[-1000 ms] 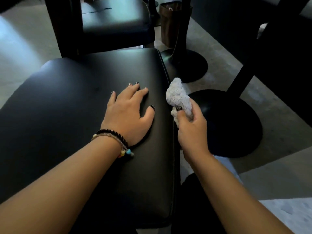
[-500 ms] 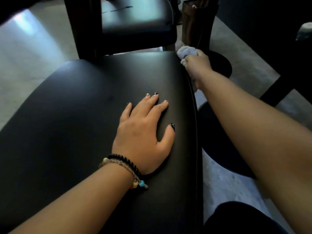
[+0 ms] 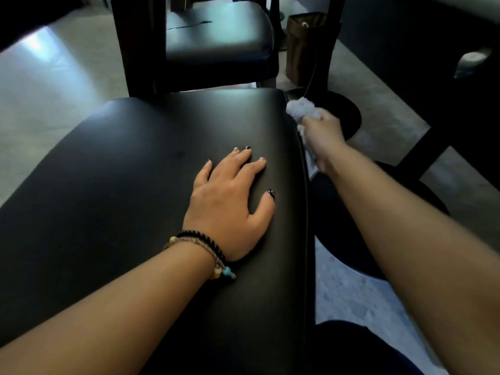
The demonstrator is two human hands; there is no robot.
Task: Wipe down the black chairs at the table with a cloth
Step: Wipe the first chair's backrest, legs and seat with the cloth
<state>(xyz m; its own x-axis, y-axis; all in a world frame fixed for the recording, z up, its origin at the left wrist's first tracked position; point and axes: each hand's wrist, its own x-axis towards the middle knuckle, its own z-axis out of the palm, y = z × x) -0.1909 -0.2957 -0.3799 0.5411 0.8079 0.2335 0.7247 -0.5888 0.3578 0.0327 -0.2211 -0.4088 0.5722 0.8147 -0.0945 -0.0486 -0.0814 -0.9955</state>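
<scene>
Head view: the left hand (image 3: 230, 209) is laid flat, fingers (image 3: 238, 161) spread, on the black chair seat (image 3: 135, 185). At two o'clock, the white cloth (image 3: 300, 108) is clamped in the right hand (image 3: 323, 133) against the seat's edge.

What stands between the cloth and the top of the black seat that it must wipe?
Nothing visible blocks it. The right hand grips the white cloth at the seat's far right edge. Only the left hand rests flat on the seat, nearer the camera.

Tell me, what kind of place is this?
Probably a café or restaurant dining area: black padded chair seats, round pedestal table bases on a hard floor, and a paper bag under the table.
</scene>
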